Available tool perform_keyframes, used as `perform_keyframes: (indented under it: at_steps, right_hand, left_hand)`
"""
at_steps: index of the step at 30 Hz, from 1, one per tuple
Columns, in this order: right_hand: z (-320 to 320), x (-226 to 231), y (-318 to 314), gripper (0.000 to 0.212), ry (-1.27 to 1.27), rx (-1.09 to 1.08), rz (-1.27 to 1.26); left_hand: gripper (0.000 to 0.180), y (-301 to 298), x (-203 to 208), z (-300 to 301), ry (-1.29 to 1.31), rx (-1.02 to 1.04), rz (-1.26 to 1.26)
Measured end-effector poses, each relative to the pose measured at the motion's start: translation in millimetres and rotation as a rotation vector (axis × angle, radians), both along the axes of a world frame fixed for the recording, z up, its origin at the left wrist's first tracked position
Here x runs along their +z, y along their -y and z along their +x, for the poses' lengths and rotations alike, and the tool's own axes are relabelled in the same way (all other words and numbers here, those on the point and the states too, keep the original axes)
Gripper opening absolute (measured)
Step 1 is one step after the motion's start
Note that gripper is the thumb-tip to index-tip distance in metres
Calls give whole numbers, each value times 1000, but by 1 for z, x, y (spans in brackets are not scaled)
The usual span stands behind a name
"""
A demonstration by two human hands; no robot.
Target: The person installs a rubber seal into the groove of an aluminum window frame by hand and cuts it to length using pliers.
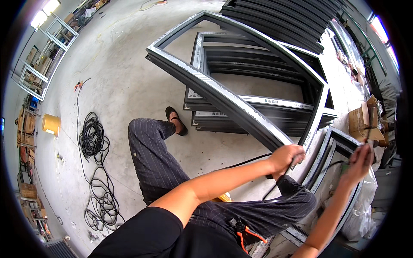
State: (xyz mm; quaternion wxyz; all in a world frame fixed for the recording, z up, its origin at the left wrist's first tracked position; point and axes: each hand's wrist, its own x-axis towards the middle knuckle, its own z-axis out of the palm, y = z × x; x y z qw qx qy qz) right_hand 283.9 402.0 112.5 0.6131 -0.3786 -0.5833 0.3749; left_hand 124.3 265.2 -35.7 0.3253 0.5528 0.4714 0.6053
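A dark window frame [249, 109] with white film along its faces lies tilted on a stack of similar frames [266, 101]. At its near corner, my left hand [287, 158] is closed, with a thin black rubber strip [270, 193] running from it down over my leg. Another stretch of black strip passes behind the wrist. My right hand [360, 164] is raised to the right, fingers curled and smeared by motion. Something thin and dark rises from its fingers, too blurred to name. Below it stands a smaller frame [316, 165].
Orange-handled pliers [247, 236] lie by my lap. A long black strip lies coiled [92, 137] on the floor at left, near a yellow bucket [51, 124]. More dark frames [279, 21] are stacked at the back. A cardboard box [360, 122] and plastic wrap [359, 219] stand at right.
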Motion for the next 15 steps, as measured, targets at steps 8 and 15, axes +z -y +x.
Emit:
perform_keyframes:
  at_steps: [8,15]
  right_hand:
    - [-76,-79,97,16,334,545,-295]
    - [-191,-184,139,13,597,682,-95]
  left_hand:
    - [73,62,-72,-102,-230,105,-439]
    - [23,125,-97,-203,506,756,-743]
